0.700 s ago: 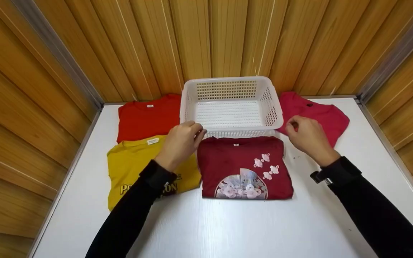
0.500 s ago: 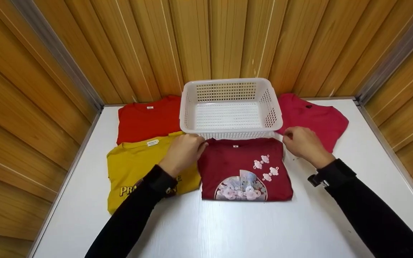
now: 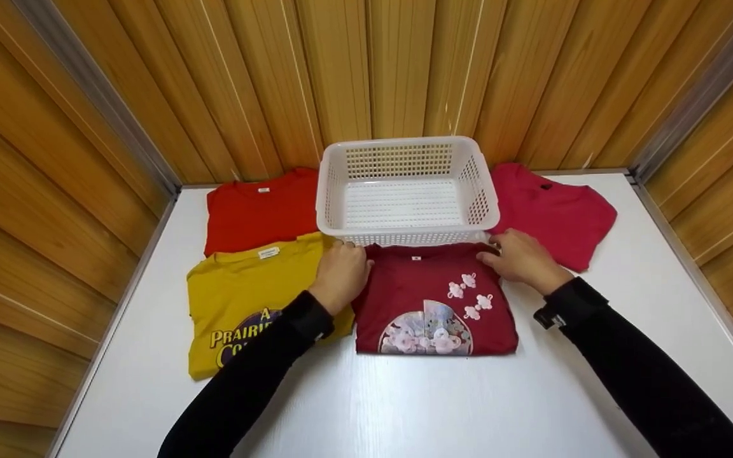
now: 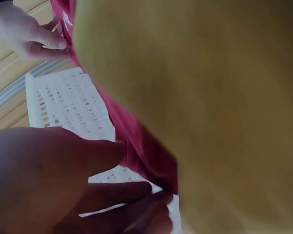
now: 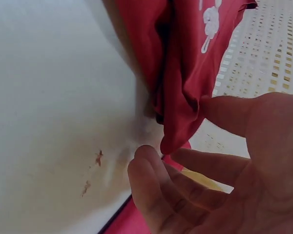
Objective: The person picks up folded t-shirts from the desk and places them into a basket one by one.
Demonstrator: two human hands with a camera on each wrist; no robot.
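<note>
A folded maroon T-shirt with pink flower prints lies in front of a white plastic basket. At its upper left corner is my left hand; the left wrist view shows the thumb on the cloth and the fingers below its edge. My right hand pinches the upper right corner. In the right wrist view its thumb presses the top of the fabric, with the forefinger underneath. Part of the left fingers is hidden behind the back of the hand in the head view.
A yellow T-shirt lies at the left, partly under my left forearm, and a red T-shirt behind it. Right of the basket sits a pink T-shirt. Wood-patterned walls enclose the white table at the back and sides.
Both hands have come down and toward the maroon T-shirt, the right one moving left. They now hold its two upper corners. The shirts and basket stay in place.
</note>
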